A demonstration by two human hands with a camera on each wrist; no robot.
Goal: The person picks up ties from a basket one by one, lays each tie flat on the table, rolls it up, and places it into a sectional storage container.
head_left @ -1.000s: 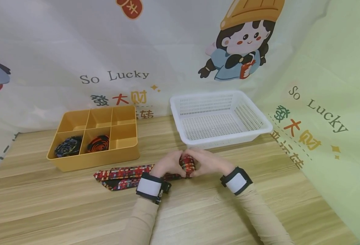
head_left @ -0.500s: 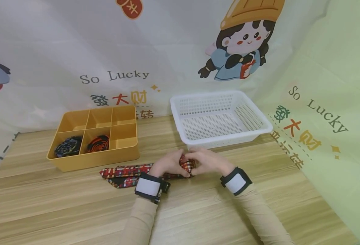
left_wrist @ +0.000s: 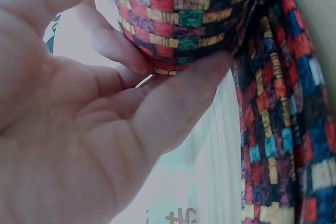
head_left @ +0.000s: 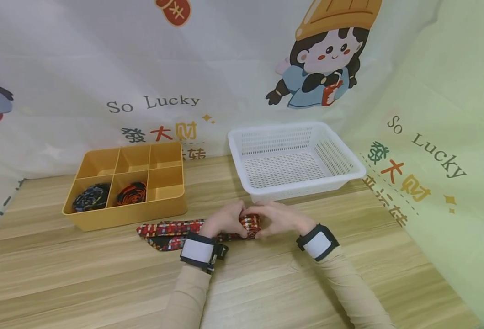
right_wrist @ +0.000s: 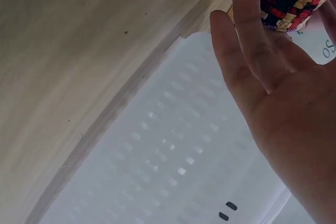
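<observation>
A necktie in a red, black, yellow and green woven check is partly wound into a roll [head_left: 251, 224] in front of the white basket. My left hand [head_left: 226, 220] holds the roll from the left. From the other side my right hand [head_left: 278, 217] grips it, thumb at the near edge and fingers over the far side. The loose doubled tail [head_left: 169, 228] lies flat on the table to the left, passing beneath my left wrist. Close up in the left wrist view, the rolled cloth [left_wrist: 184, 24] sits between fingertips. The right wrist view catches only its lower part [right_wrist: 289, 3].
A yellow six-compartment box [head_left: 135, 214] stands at the left; its front row contains a dark rolled necktie [head_left: 91, 197] and an orange-and-black one [head_left: 132, 193]. Behind my hands is a white perforated basket [head_left: 303, 188]. A printed cloth [head_left: 233, 68] hangs along the back of the wooden table [head_left: 258, 292].
The necktie's tail has slid right, toward the roll, and its pointed end sits farther from the table's left side. Both hands stay at the roll, their fingers shifting slightly around it.
</observation>
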